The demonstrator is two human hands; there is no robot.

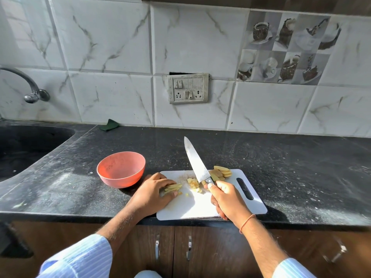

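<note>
the right hand is wrapped tight round the handle of a knife, whose blade angles up and away over the white cutting board. the left hand lies on the board's left end, fingers curled over a bundle of yellow strips (pale, thin-cut sticks). between the hands sits a small heap of diced pieces. uncut slices lie at the board's far edge. an orange bowl stands just left of the board on the black counter.
</note>
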